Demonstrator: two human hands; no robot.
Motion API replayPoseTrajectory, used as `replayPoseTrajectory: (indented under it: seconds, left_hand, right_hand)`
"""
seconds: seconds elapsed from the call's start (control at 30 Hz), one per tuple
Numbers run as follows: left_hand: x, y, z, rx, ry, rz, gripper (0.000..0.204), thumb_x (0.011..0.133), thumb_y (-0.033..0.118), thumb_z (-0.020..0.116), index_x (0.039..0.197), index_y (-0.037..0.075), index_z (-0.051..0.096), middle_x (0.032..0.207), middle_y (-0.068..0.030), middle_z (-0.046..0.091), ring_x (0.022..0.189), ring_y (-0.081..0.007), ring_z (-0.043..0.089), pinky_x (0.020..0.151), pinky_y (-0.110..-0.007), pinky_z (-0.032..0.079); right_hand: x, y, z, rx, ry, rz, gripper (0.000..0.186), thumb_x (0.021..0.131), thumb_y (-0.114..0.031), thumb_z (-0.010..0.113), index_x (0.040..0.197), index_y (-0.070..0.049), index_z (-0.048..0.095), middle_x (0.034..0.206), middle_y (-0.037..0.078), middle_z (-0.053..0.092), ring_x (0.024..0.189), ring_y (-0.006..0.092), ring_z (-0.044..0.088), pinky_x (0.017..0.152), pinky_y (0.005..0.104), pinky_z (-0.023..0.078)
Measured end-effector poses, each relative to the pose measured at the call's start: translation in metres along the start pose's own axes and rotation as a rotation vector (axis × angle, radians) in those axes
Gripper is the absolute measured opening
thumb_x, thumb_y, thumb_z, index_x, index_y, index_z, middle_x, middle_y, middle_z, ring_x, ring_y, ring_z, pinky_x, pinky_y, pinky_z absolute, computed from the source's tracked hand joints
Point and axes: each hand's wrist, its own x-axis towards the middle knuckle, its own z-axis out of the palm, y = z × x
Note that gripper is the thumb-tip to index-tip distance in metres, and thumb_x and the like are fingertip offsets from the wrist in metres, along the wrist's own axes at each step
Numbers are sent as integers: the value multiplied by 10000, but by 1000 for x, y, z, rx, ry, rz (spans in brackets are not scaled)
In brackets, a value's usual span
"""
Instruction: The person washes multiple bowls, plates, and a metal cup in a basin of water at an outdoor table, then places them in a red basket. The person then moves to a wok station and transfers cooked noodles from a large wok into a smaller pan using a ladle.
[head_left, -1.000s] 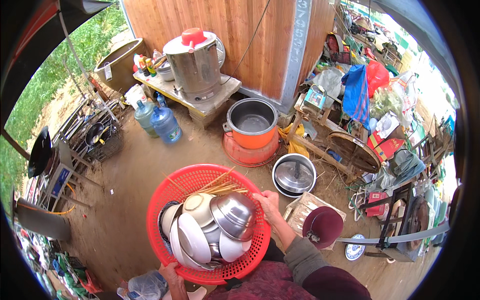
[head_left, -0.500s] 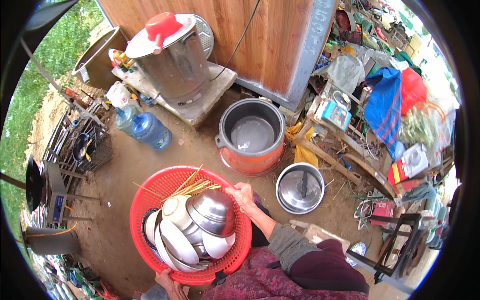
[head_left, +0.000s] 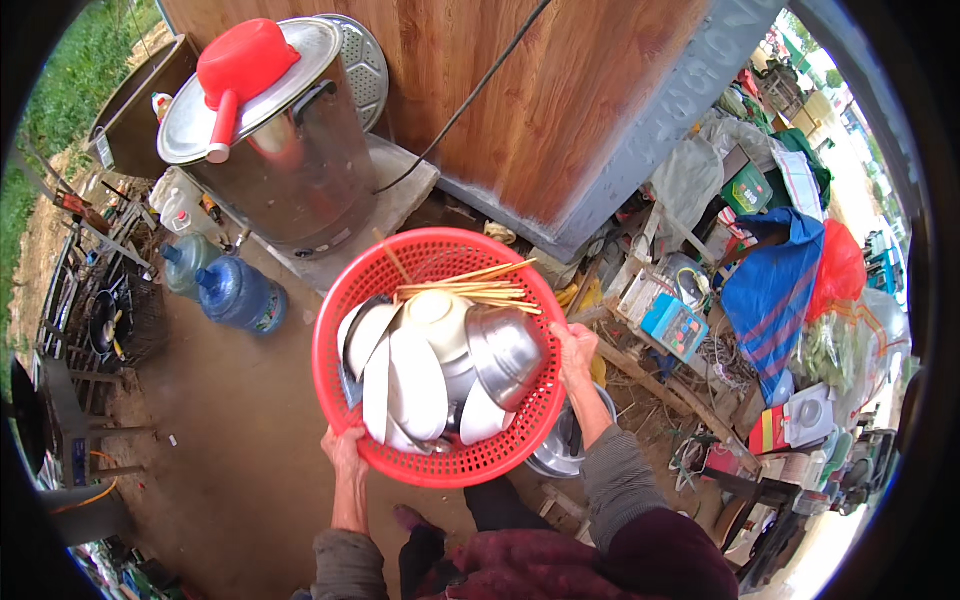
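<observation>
A red plastic basket (head_left: pixel 345 270) with a slotted wall is held out in front of me. My left hand (head_left: pixel 345 450) grips its rim at the lower left, and my right hand (head_left: pixel 576 352) is closed on the rim at the right. Inside lie white bowls (head_left: pixel 416 385), a cream bowl (head_left: pixel 437 318) turned over, a steel bowl (head_left: pixel 508 358) at the right, and several chopsticks (head_left: pixel 475 287) across the far side. Part of a steel pot (head_left: pixel 560 452) shows behind the basket's lower right edge.
A tall steel drum (head_left: pixel 285 190) with a red dipper (head_left: pixel 243 65) on its lid stands on a slab, far left. Blue water jugs (head_left: pixel 240 295) sit nearby. A wood-grain panel (head_left: pixel 500 110) rises behind. Piled clutter, with a blue cloth (head_left: pixel 775 300), fills the right side.
The basket has moved away from my body, up and to the right, with both hands still on it. It now covers the large dark pot and part of the steel pot.
</observation>
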Motion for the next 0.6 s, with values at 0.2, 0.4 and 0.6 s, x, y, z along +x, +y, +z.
replayPoseTrajectory:
  seconds: [0.2, 0.4, 0.6]
  left_hand:
    - [83, -34, 79, -12, -111, -38, 427, 602, -148, 508, 1012, -51, 580, 864, -110, 639, 705, -224, 618, 662, -351, 540]
    - [129, -65, 107, 77, -72, -60, 345, 586, -144, 517, 900, -27, 599, 789, -89, 639, 654, -195, 606, 624, -328, 520]
    - [135, -71, 107, 145, -41, -65, 344, 582, -144, 523, 893, -32, 618, 772, -78, 642, 629, -175, 600, 600, -306, 511]
  right_hand:
    - [81, 14, -12, 7, 161, -90, 151, 694, -70, 737, 640, -17, 606, 602, -12, 553, 514, 89, 464, 488, 271, 365]
    - [122, 48, -11, 13, 251, -6, 174, 705, -35, 731, 613, -22, 583, 593, -8, 538, 512, 102, 466, 493, 280, 363]
    - [126, 58, -15, 76, 152, -2, 163, 726, -29, 718, 640, -15, 581, 665, 41, 602, 552, 129, 532, 526, 289, 424]
